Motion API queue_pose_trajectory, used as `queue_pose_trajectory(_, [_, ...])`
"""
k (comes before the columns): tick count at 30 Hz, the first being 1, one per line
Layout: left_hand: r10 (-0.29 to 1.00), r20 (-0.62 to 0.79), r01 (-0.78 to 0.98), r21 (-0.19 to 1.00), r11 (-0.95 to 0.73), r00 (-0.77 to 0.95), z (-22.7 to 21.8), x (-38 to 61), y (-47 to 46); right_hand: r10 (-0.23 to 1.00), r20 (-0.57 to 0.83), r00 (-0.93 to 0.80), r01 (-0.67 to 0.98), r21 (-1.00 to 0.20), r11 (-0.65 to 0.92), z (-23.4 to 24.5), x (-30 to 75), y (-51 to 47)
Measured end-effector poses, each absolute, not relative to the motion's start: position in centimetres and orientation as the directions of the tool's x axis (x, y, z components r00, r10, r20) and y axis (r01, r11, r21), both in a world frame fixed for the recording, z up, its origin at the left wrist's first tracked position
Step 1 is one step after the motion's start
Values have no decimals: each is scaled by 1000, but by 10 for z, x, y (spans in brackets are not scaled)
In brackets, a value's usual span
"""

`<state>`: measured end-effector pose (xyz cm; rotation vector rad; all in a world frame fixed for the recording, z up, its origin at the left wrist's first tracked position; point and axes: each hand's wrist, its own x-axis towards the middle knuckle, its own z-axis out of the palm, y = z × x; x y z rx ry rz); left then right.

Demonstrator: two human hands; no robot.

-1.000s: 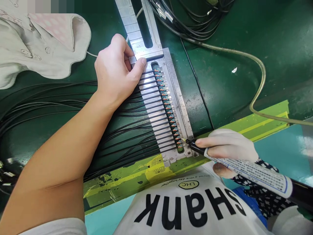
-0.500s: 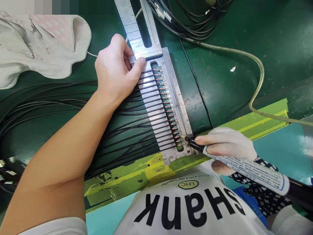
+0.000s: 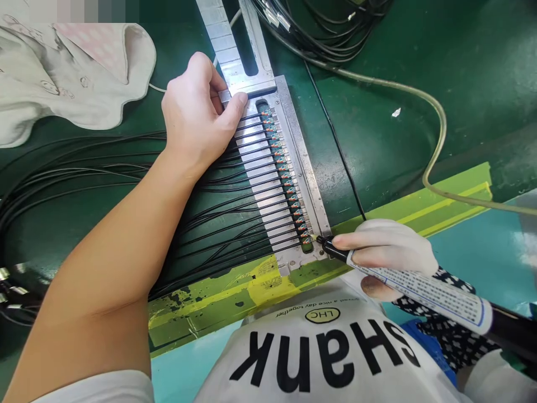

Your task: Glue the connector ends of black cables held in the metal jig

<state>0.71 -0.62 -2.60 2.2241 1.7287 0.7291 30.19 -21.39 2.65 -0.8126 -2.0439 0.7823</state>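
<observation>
My left hand [image 3: 197, 109] pinches the left edge of a metal fixture [image 3: 289, 106] near its upper end, the thumb lying on top and the other fingers partly hidden. A row of small connectors [image 3: 280, 152] with orange and green wire ends runs down the fixture's slot. Thin black cables [image 3: 235, 210] lead from them to the left. In my right hand [image 3: 390, 249] is a thick marker pen [image 3: 428, 296], black with a white printed label. Its pale yellowish tip is at the connectors by the slot's near end; whether it touches one, I cannot tell.
A slotted metal bar [image 3: 226, 47] adjoins the fixture's far end. Coiled black cables [image 3: 331, 45] and a beige hose [image 3: 436, 120] lie on the green table [image 3: 377, 145]. A printed cloth [image 3: 96, 73] is at upper left. Yellow-green tape [image 3: 201, 299] lines the table's near edge.
The pen tip has moved slightly along the row toward the fixture's near end. My left hand keeps its hold on the fixture. The whole view has shifted a little.
</observation>
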Motion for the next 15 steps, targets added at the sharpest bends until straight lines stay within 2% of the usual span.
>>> queue_pose_trajectory(6, [956,233,831,485,-273,179,-24,8,-7,758,441,-481,273,-746,607,25,302,-214])
queue_pose_trajectory(12, [977,143,804,555,-212,159,-18,9,-7,764,443,-469,241,-768,593,25,303,-217])
queue_pose_trajectory(15, [968,188,812,532,-242,165,-20,8,-7,770,438,-464,239,-775,585,24,303,-218])
